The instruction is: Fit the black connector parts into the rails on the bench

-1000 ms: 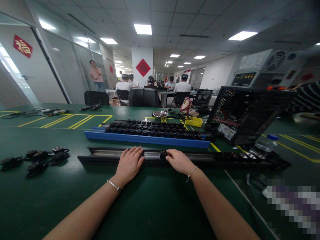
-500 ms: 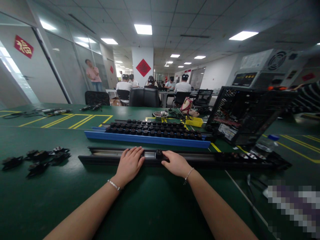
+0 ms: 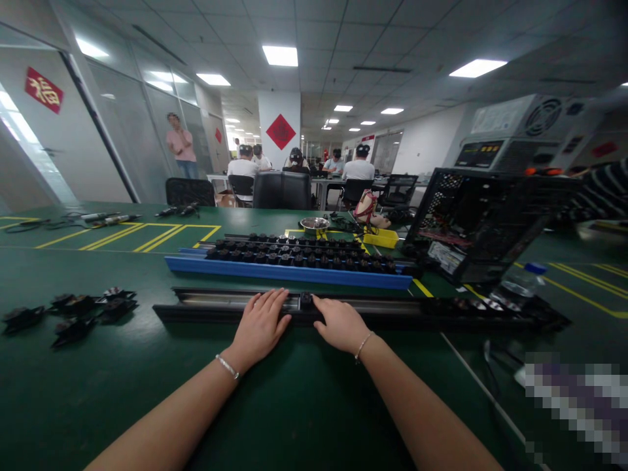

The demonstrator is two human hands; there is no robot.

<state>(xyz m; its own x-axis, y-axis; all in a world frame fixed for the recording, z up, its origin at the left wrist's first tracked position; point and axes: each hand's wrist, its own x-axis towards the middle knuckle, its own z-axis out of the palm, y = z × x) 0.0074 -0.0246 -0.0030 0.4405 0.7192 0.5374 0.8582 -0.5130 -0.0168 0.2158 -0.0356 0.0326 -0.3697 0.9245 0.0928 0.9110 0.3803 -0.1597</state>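
Observation:
A long black track rail point(image 3: 196, 314) with a shiny metal channel lies across the green table in front of me. My left hand point(image 3: 261, 322) rests over it, fingers together across the channel and thumb along the near wall, gripping the rail. A small black socket module point(image 3: 306, 299) sits in the channel between my hands. My right hand point(image 3: 338, 322) is closed against that module's right side, index fingertip on it and thumb by the near wall; the other fingers are partly hidden. Several dark modules point(image 3: 456, 306) fill the rail's right end.
Several loose black modules point(image 3: 73, 307) lie at the left. Behind the rail are blue rails point(image 3: 289, 271) with rows of black sockets. A metal bowl point(image 3: 314, 224), a yellow tray point(image 3: 381, 239), a water bottle point(image 3: 520, 281) and an open computer case point(image 3: 490, 222) stand farther back and right.
The module has slid slightly left along the channel, with my right hand following it. My left hand has shifted a little to the right, so the hands are closer together.

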